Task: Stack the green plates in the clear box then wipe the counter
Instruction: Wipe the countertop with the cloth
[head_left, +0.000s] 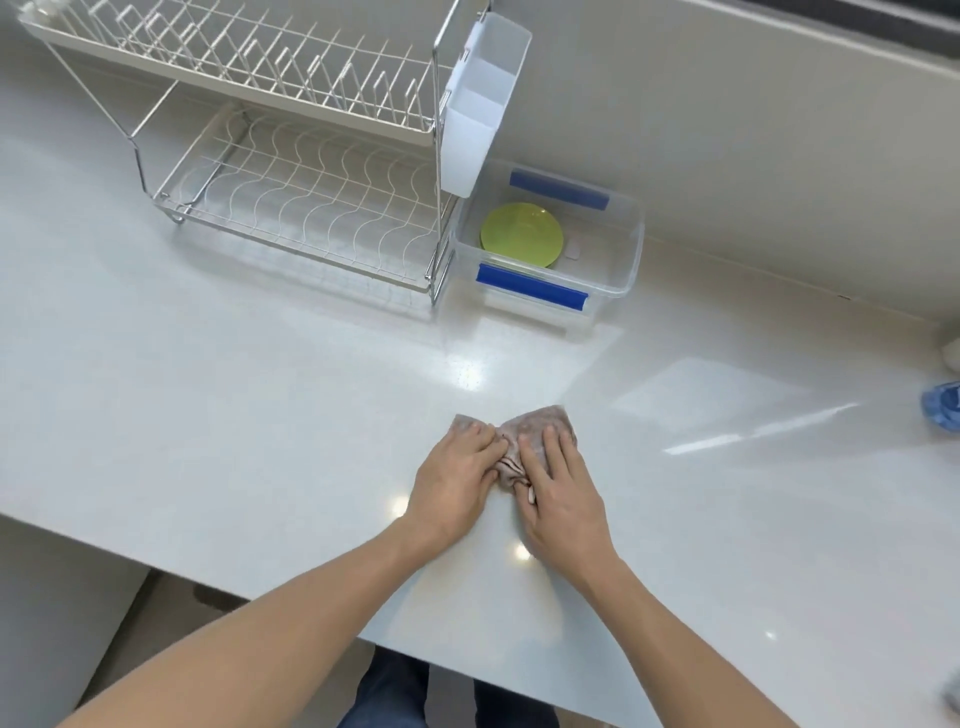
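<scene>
Green plates (521, 235) lie stacked inside the clear box (626, 270) with blue clips, at the back of the white counter (260, 415). Nearer to me, a pinkish-grey cloth (530, 431) lies bunched on the counter. My left hand (457, 478) presses flat on the cloth's left part. My right hand (558, 488) presses on its right part, fingers spread over the fabric. The middle of the cloth is wrinkled up between the two hands.
A two-tier wire dish rack (291, 156) stands at the back left, with a white cutlery holder (480, 98) hung on its right side, right beside the clear box. A blue object (943, 405) sits at the right edge. The counter's front edge runs below my forearms.
</scene>
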